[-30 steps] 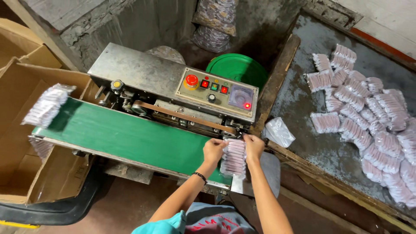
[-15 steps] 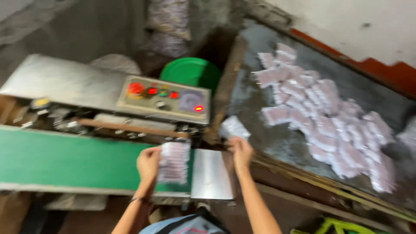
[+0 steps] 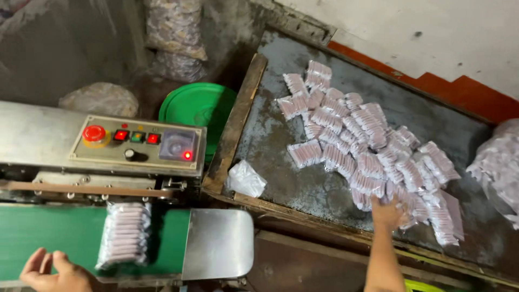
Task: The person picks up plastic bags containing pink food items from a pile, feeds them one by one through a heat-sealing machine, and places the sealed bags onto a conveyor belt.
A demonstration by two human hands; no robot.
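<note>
A clear packet of pink sticks (image 3: 125, 233) lies on the green conveyor belt (image 3: 48, 232) of a sealing machine, its top edge under the sealing band. My left hand (image 3: 54, 270) hovers open at the belt's near edge, just left of the packet, holding nothing. My right hand (image 3: 388, 212) reaches out over the metal tray (image 3: 281, 140) and rests on the near edge of a heap of similar packets (image 3: 367, 146). Whether its fingers have closed on a packet is hidden.
The machine's control panel (image 3: 138, 145) has a red knob, lit buttons and a small display. A steel plate (image 3: 219, 243) ends the belt. An empty clear bag (image 3: 246, 179) lies on the tray's corner. A green tub (image 3: 197, 108) and filled sacks (image 3: 175, 32) stand behind.
Both hands have let go of the packet, which now lies on the belt. My right hand has swung right to the heap on the tray. The view has turned right.
</note>
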